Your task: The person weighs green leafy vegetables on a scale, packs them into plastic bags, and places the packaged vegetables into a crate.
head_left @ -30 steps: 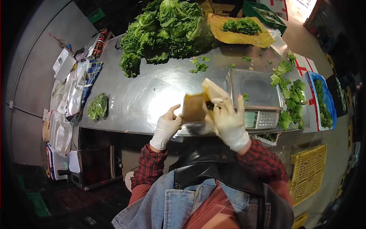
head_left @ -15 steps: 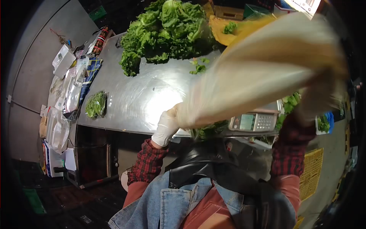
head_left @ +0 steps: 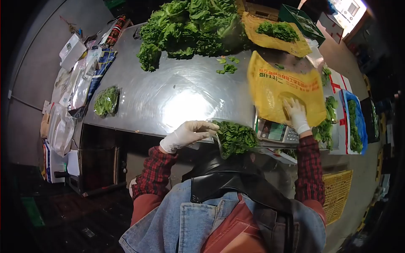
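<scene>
My left hand (head_left: 190, 134), in a white glove, pinches the edge of a clear bag of green leaves (head_left: 237, 138) at the table's front edge. Spread flat, my right hand (head_left: 296, 114) presses on a yellow printed sack (head_left: 287, 90). That sack lies over the scale (head_left: 274, 131), whose display and keys show below it. A second yellow sack (head_left: 299, 47) with leaves on it is farther back. Another bagged bunch of greens (head_left: 107, 101) lies at the table's left.
A big heap of lettuce (head_left: 190, 29) covers the back of the metal table (head_left: 139, 97). Plastic bags (head_left: 63, 126) hang at the left. Loose leaves, a blue-lined box (head_left: 356, 122) and a green crate (head_left: 301, 21) are at the right. A yellow pallet (head_left: 337, 196) stands below.
The sack, blurred in motion half a second ago, now lies over the scale with my right hand flat on it. The bag of leaves beside my left hand has come into clear view.
</scene>
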`<state>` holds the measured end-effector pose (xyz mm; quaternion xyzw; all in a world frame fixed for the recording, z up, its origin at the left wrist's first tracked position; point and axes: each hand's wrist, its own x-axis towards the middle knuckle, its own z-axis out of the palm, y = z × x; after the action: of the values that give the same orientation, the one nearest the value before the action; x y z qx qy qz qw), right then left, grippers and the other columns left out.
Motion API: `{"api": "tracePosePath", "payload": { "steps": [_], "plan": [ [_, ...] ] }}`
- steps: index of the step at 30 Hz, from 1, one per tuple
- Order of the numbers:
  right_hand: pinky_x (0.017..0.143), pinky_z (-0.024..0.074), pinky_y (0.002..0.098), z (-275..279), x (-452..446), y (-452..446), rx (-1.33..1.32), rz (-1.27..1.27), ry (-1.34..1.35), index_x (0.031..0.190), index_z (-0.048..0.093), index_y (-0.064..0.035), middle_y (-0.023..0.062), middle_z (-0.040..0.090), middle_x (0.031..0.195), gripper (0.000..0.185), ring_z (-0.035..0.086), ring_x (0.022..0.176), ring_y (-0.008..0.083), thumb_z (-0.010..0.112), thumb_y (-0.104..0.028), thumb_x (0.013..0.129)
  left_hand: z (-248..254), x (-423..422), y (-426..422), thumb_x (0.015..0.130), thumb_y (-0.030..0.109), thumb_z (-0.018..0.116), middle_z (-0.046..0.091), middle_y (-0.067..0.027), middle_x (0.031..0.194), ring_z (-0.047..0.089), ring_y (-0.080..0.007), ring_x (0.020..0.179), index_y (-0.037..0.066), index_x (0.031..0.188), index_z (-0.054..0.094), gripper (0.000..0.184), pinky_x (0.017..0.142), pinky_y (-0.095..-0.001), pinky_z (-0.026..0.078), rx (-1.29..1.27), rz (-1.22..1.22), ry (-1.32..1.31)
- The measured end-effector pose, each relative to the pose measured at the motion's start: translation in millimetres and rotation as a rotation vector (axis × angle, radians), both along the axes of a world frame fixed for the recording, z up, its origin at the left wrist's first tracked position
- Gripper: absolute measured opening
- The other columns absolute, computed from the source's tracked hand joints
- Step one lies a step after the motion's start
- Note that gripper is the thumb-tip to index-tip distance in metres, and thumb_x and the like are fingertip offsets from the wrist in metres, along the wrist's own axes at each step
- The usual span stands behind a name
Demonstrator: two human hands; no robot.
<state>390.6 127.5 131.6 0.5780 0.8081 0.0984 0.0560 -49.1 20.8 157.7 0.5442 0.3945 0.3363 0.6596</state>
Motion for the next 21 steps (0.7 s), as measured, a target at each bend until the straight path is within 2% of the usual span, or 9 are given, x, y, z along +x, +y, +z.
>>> {"api": "tracePosePath", "payload": {
  "steps": [2, 4, 7, 8, 9, 11, 16, 19, 21],
  "plan": [
    [0.109, 0.0393, 0.0348, 23, -44, 2, 0.015, 0.289, 0.672, 0.141, 0.050, -0.0099, 0.0157, 0.056, 0.138, 0.059, 0.050, 0.130, 0.0305, 0.068, -0.009, 0.085, -8, -3, 8, 0.093, 0.002, 0.059, 0.073, -0.0048, 0.099, 0.064, -0.0077, 0.087, 0.002, 0.112, 0.070, 0.022, 0.074, -0.0222, 0.050, -0.077, 0.030, 0.021],
    [0.101, 0.0454, 0.0315, 80, -116, -25, -0.214, 0.266, 1.125, 0.129, 0.059, -0.0006, 0.0142, 0.065, 0.125, 0.044, 0.059, 0.118, 0.0255, 0.068, -0.011, 0.087, -8, -3, 11, 0.092, 0.004, 0.061, 0.073, -0.0043, 0.100, 0.064, -0.0068, 0.089, 0.003, 0.108, 0.072, 0.020, 0.074, -0.0211, 0.049, -0.122, 0.036, 0.036],
    [0.077, 0.0512, 0.0253, 99, -184, -37, -0.761, 0.157, 1.238, 0.103, 0.069, 0.0024, 0.0092, 0.072, 0.094, 0.022, 0.066, 0.085, 0.0148, 0.069, -0.016, 0.091, 5, -1, 14, 0.091, 0.010, 0.067, 0.074, -0.0033, 0.091, 0.064, -0.0062, 0.081, 0.004, 0.097, 0.075, 0.012, 0.068, -0.0191, 0.047, -0.159, 0.074, 0.041],
    [0.067, 0.0513, 0.0239, 96, -199, -37, -0.994, 0.100, 1.286, 0.094, 0.071, 0.0021, 0.0066, 0.072, 0.084, 0.021, 0.065, 0.073, 0.0117, 0.072, -0.018, 0.090, 3, -2, 15, 0.091, 0.010, 0.067, 0.074, -0.0033, 0.091, 0.064, -0.0062, 0.081, 0.004, 0.097, 0.075, 0.012, 0.068, -0.0191, 0.047, -0.157, 0.070, 0.039],
    [0.067, 0.0513, 0.0239, 90, -212, -35, -0.990, 0.097, 1.284, 0.094, 0.071, 0.0021, 0.0066, 0.072, 0.084, 0.021, 0.065, 0.073, 0.0117, 0.072, -0.018, 0.090, -1, -2, 14, 0.091, 0.012, 0.068, 0.073, -0.0028, 0.088, 0.063, -0.0060, 0.078, 0.004, 0.096, 0.075, 0.012, 0.067, -0.0190, 0.047, -0.155, 0.082, 0.063],
    [0.056, 0.0461, 0.0224, 76, -229, -29, -1.281, -0.100, 1.135, 0.086, 0.069, 0.0003, 0.0018, 0.066, 0.074, 0.026, 0.058, 0.060, 0.0086, 0.077, -0.024, 0.087, -6, -5, 14, 0.091, 0.016, 0.070, 0.073, -0.0018, 0.083, 0.062, -0.0055, 0.073, 0.004, 0.093, 0.076, 0.013, 0.065, -0.0187, 0.046, -0.150, 0.108, 0.113],
    [0.050, 0.0404, 0.0226, 66, -237, -25, -1.339, -0.021, 1.100, 0.082, 0.067, -0.0011, -0.0012, 0.060, 0.069, 0.029, 0.050, 0.054, 0.0073, 0.081, -0.027, 0.083, 0, -2, 10, 0.089, 0.019, 0.072, 0.072, -0.0014, 0.079, 0.060, -0.0050, 0.070, 0.003, 0.089, 0.076, 0.016, 0.063, -0.0180, 0.045, -0.112, 0.129, 0.203],
    [0.052, 0.0395, 0.0240, 74, -236, -26, -1.303, 0.159, 1.072, 0.083, 0.066, -0.0025, -0.0018, 0.058, 0.069, 0.027, 0.049, 0.058, 0.0072, 0.079, -0.026, 0.084, 10, 1, 8, 0.088, 0.020, 0.075, 0.072, -0.0006, 0.078, 0.059, -0.0041, 0.071, 0.004, 0.087, 0.077, 0.016, 0.064, -0.0189, 0.046, -0.149, 0.134, 0.225],
    [0.053, 0.0384, 0.0254, 110, -219, -32, -1.235, 0.375, 1.222, 0.080, 0.065, -0.0045, -0.0022, 0.056, 0.070, 0.022, 0.049, 0.062, 0.0074, 0.074, -0.023, 0.087, 11, -1, 10, 0.087, 0.019, 0.076, 0.072, -0.0014, 0.079, 0.059, -0.0044, 0.071, 0.004, 0.088, 0.076, 0.015, 0.064, -0.0196, 0.046, -0.145, 0.163, 0.164]
  ]
}}
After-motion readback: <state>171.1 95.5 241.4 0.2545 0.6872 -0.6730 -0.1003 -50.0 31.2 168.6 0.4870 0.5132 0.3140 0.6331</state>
